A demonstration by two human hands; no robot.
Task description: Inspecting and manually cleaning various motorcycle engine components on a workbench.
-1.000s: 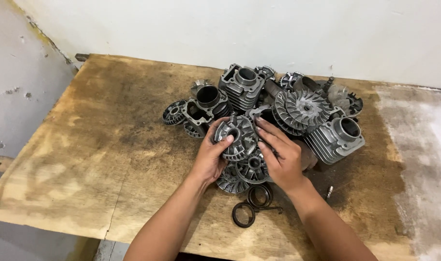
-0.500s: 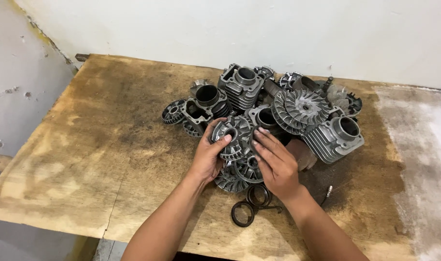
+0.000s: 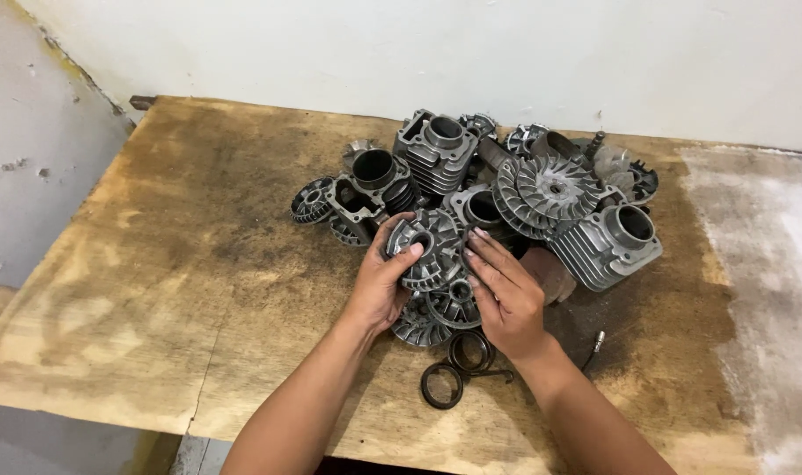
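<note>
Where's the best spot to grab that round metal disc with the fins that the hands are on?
Probably by its rim. The finned disc leans tilted on the pile, edges exposed, so come from both sides, as the left hand and right hand do now.

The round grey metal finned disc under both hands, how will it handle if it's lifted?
The round grey finned metal disc looks cast and rigid, probably heavy for its size. Dark oily stains on the wooden tabletop hint it's slippery. On edge it might roll.

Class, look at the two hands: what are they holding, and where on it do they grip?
Both hands, left and right, hold one grey finned metal disc by its opposite rims, above the pile of engine parts.
</note>
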